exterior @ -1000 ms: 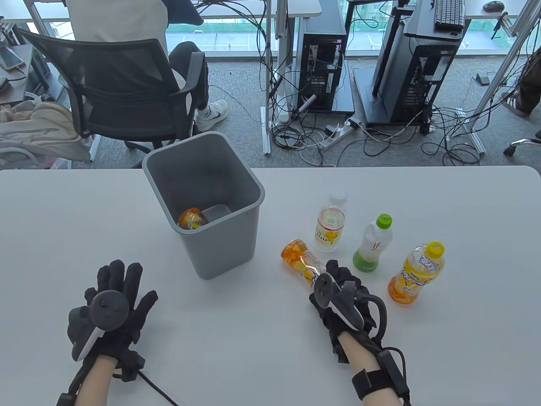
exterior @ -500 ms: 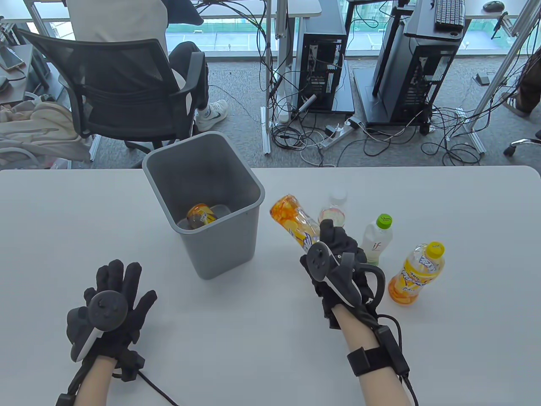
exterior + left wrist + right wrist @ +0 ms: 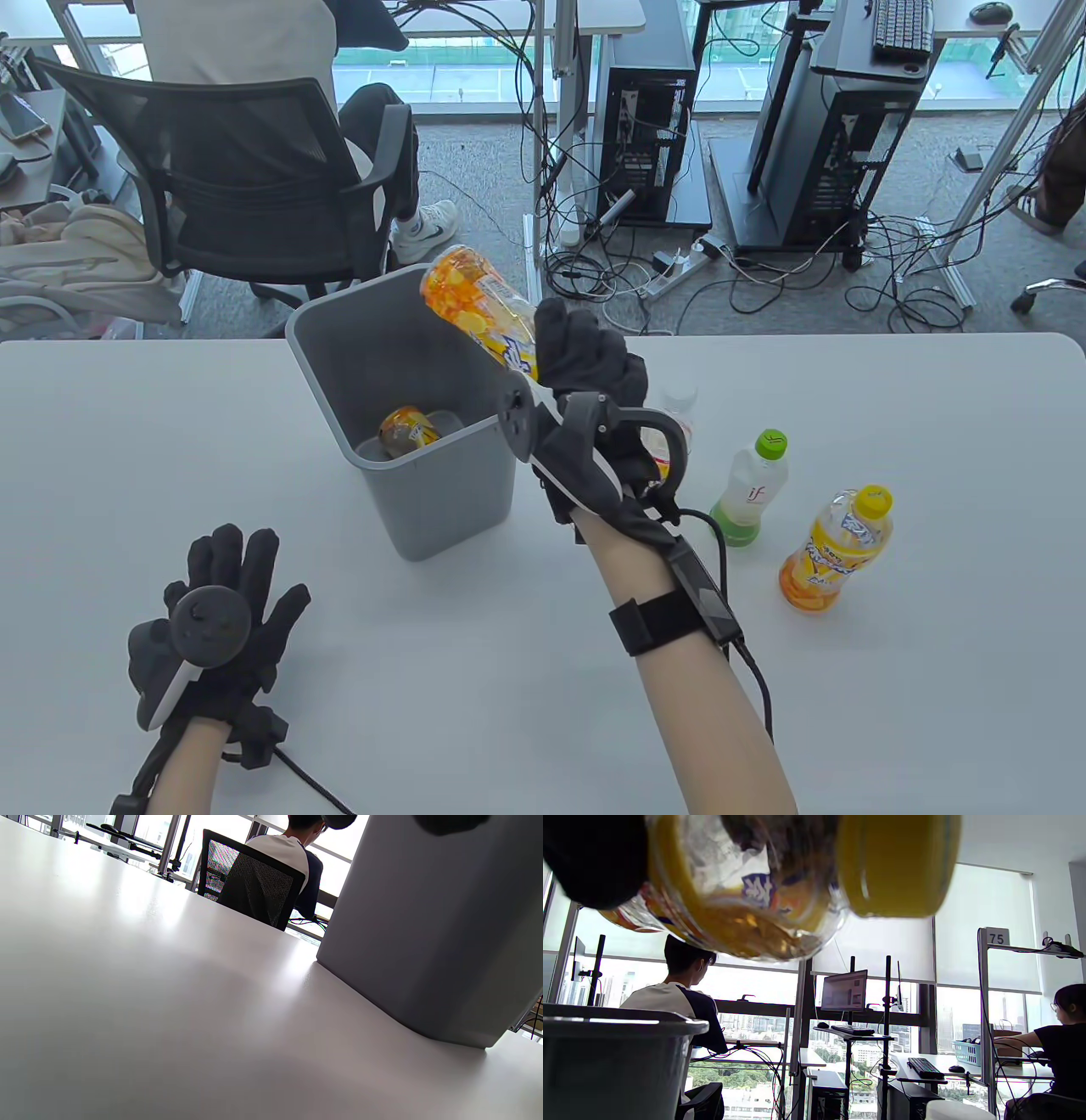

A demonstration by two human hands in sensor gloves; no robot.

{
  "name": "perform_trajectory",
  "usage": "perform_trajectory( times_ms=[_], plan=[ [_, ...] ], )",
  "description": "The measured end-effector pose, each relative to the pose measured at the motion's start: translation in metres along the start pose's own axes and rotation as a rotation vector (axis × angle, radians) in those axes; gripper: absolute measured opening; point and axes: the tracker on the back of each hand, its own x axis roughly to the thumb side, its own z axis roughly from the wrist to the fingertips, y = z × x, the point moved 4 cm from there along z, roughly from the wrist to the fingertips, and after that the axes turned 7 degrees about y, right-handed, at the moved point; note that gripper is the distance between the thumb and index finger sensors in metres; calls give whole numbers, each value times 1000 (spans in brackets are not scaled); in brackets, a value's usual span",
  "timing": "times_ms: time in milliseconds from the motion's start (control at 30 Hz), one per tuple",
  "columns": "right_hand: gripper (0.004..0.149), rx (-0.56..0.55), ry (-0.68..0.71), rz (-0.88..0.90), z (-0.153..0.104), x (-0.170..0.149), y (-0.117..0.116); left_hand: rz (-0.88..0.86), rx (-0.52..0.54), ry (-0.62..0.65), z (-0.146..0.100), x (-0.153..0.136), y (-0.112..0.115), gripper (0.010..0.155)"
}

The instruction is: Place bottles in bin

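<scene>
1. The right hand [image 3: 585, 361] grips an orange bottle [image 3: 475, 307] by its neck end, with the base tilted up and to the far left, above the right rim of the grey bin [image 3: 407, 501]; in the right wrist view the bottle's yellow cap [image 3: 897, 863] fills the top of the frame just beside the gloved fingers [image 3: 589, 861]
2. The left hand [image 3: 222, 607] rests flat on the worktop [image 3: 170, 441] at the near left, fingers spread wide and holding nothing, near the bin but apart from it
3. One orange bottle in the bin [image 3: 409, 428] already lies on the bottom, so that part looks done
4. The held bottle is not yet released; by my reading it sits over the opening, or close to it, and only needs to be let go
5. Three bottles stand on the worktop to the right of the bin: a clear bottle [image 3: 679, 399] mostly hidden behind the right wrist, a green-capped bottle [image 3: 751, 488], and a yellow-capped orange bottle [image 3: 836, 552] nearest the right edge
6. I judge the task at about the two-of-five stage, with three pick-ups left once this one drops
</scene>
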Motion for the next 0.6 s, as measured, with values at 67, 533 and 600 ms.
perform_trajectory(
  times_ms=[67, 533, 600],
  plan=[
    [91, 3, 56, -11, 12, 17, -2, 15, -2, -2, -2, 0, 1, 79],
    [92, 124, 170, -151, 34, 98, -41, 67, -13, -22, -3, 0, 3, 78],
    [92, 83, 177, -110, 32, 95, -34, 68, -15, -20, -2, 0, 3, 78]
  ],
)
